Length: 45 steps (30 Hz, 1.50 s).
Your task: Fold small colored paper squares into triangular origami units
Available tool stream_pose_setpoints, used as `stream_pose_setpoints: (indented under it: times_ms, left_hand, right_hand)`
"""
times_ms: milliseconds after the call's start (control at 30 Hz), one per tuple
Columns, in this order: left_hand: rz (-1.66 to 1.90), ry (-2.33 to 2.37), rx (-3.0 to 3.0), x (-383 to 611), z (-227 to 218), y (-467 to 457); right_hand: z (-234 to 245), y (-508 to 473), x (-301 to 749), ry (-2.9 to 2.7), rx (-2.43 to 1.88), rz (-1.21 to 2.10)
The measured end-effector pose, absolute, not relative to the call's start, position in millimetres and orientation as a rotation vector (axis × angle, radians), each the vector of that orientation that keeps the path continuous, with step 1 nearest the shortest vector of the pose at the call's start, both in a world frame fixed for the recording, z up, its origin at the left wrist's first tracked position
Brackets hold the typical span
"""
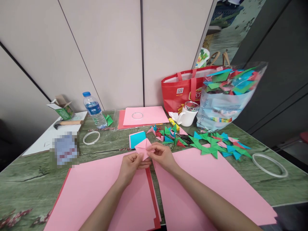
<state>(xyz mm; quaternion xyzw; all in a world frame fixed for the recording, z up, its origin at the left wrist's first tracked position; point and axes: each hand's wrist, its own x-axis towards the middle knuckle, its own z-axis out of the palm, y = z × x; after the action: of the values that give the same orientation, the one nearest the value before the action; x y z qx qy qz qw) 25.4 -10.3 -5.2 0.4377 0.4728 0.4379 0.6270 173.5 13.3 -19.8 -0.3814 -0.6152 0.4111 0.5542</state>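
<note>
A small pink piece of folded paper (144,147), creased across its face, is held up between my two hands. My left hand (131,165) pinches its lower edge with thumb and fingers. From the other side, my right hand (163,155) grips its right corner. Just behind it lies a small stack of square paper (137,138), blue on top with pink below. Under my forearms are two stacks of large pink sheets, a left one (108,192) with red edges showing and a right one (204,186).
Folded paper pieces in several colours (214,144) lie at the right, near a white mug (189,114), a filled plastic bag (223,99) and a red bag (173,93). A water bottle (95,110), a hammer (69,122) and a white ring (91,137) are at the left.
</note>
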Motion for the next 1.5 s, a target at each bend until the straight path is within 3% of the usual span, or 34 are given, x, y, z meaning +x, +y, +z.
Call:
stream_pose_setpoints:
  times_ms: [433, 1067, 1333, 1500]
  left_hand:
    - [1.004, 1.171, 1.030, 27, 0, -12]
    - [1.005, 1.089, 1.105, 24, 5, -12]
    - [0.942, 1.116, 1.128, 25, 5, -12]
    - [0.924, 1.065, 1.112, 25, 6, -12]
  right_hand:
    - [-9, 9, 175, -1.578, -0.939, 0.988]
    - [-15, 15, 179, -1.327, -1.012, 1.287]
    - [-12, 13, 179, -1.445, -1.021, 1.128]
    - [-16, 15, 180, -1.413, -1.011, 1.220]
